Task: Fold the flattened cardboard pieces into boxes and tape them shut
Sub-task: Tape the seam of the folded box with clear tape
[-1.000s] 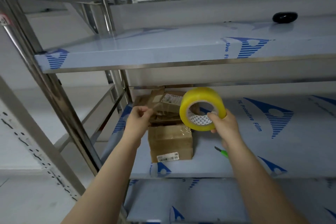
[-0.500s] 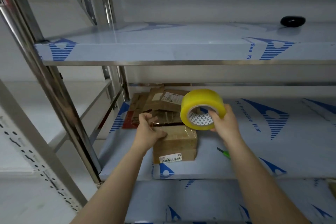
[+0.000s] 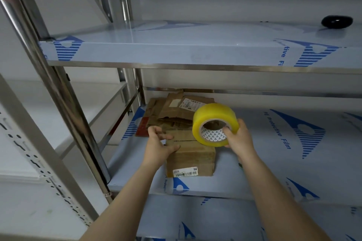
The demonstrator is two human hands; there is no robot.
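Fingers [image 3: 228, 131] grip tape roll [image 3: 214, 113]; flattened cardboard [image 3: 172, 112] behind.

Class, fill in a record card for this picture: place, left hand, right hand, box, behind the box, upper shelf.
Place: metal rack, middle shelf under printed protective film
Left hand: rests on the cardboard box, at its top left
Right hand: grips the yellow tape roll above the box
Box: folded up, barcode label on its front
Behind box: flattened cardboard pieces
Upper shelf: black object, far right
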